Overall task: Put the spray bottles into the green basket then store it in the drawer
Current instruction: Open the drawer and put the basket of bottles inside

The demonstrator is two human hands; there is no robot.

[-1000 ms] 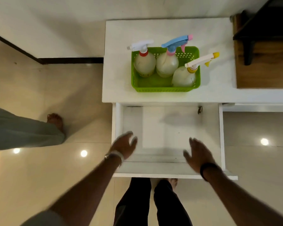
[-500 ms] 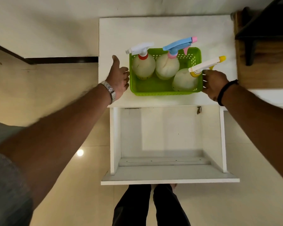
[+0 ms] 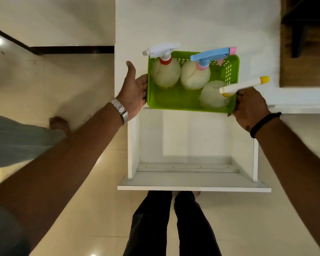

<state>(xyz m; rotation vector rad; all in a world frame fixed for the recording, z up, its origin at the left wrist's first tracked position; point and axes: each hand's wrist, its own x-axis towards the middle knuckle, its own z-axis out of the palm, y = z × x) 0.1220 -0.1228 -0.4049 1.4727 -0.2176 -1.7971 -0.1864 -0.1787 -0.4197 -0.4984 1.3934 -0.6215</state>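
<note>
The green basket (image 3: pixel 175 100) is held between both hands, its near edge over the front edge of the white cabinet top (image 3: pixel 192 24). Three spray bottles stand in it: one with a white trigger and red collar (image 3: pixel 164 71), one with a blue and pink trigger (image 3: pixel 195 74), one with a white and yellow trigger (image 3: pixel 213 97). My left hand (image 3: pixel 134 91) grips the basket's left side. My right hand (image 3: pixel 249 108) grips its right side. Below it, the white drawer (image 3: pixel 188 180) is pulled out and nothing lies inside.
A wooden surface with a dark object (image 3: pixel 303 43) sits at the far right. Another person's leg and bare foot (image 3: pixel 58 123) stand on the tiled floor at the left. My own legs (image 3: pixel 174 224) are just in front of the drawer.
Both hands rose from over the drawer to the basket's sides and took hold of it. The basket has shifted toward me, to the cabinet's front edge.
</note>
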